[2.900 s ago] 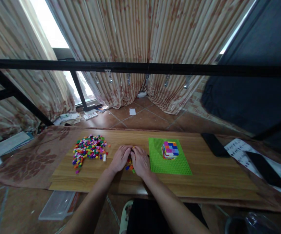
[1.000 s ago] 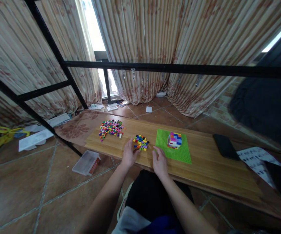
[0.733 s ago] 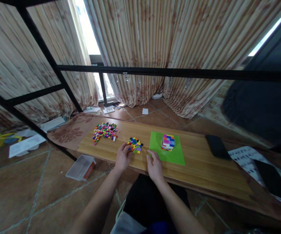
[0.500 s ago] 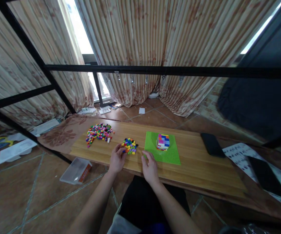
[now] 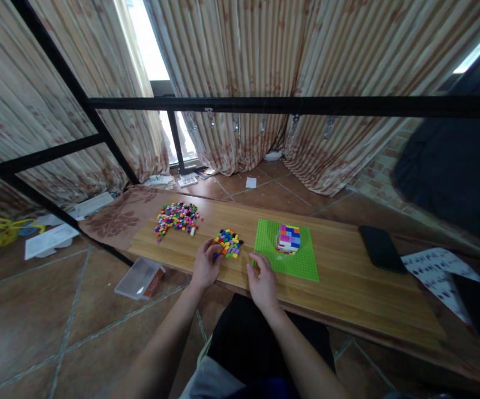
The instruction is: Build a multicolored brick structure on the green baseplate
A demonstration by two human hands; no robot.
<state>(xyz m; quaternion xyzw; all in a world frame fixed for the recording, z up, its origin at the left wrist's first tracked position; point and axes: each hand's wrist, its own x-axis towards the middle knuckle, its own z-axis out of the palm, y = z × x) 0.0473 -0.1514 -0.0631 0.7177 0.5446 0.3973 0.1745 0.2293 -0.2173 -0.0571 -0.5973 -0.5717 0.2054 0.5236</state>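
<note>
My left hand (image 5: 207, 265) is at the near-left edge of a small pile of colourful toy bricks (image 5: 230, 243). Its thumb and fingers are drawn together around what looks like a small blue brick (image 5: 216, 255), partly hidden by the fingers. To the right, my right hand (image 5: 262, 281) hovers by the lower left corner of a green baseplate (image 5: 302, 269), fingers curved and apart from the thumb, with nothing visible between them. A block built of multicoloured bricks (image 5: 289, 239), white on its near side, stands on the baseplate.
A larger heap of loose bricks (image 5: 177, 217) lies on the left of the wooden board (image 5: 348, 299). A black phone (image 5: 382, 249) and a printed sheet (image 5: 431, 271) are at the right. A clear plastic box (image 5: 138, 280) sits below the board's left front edge. A black metal rail (image 5: 240, 105) crosses behind.
The view has shifted, so the scene sits farther right in the picture. Both hands keep nearly the same places relative to the small pile and the baseplate.
</note>
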